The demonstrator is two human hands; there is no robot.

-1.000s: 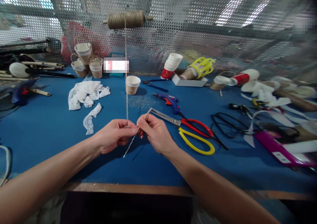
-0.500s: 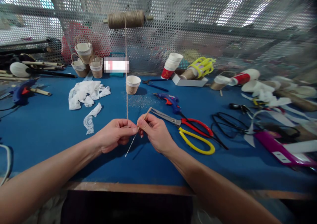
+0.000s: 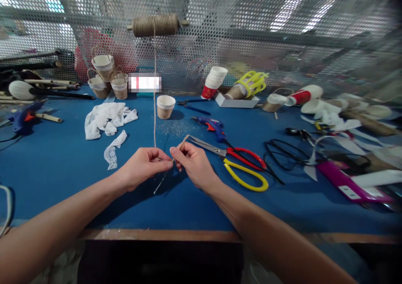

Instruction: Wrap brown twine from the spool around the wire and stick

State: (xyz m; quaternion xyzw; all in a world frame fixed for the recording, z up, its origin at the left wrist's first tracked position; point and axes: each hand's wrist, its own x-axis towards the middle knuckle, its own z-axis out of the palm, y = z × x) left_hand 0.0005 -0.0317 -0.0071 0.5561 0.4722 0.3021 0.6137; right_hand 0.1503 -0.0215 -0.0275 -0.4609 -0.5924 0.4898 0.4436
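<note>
Pinching twine [image 3: 155,121] between pressed-together thumb and fingers of the left hand [image 3: 147,163], below the far spool [image 3: 161,26]. Clamping a thin brown strand [image 3: 184,142] in the closed fingertips of the right hand [image 3: 195,165], just left of the scissors [image 3: 221,152]. Probably handling light, flexible and rough, not slippery; best being held close to the pinch, above the shiny tail [image 3: 161,182].

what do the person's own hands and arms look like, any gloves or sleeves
Both the left hand and the right hand are bare, without gloves. The left forearm and right forearm are uncovered as far as the view reaches, so no sleeve shows. No watch or bracelet is visible, and no ring can be made out.
</note>
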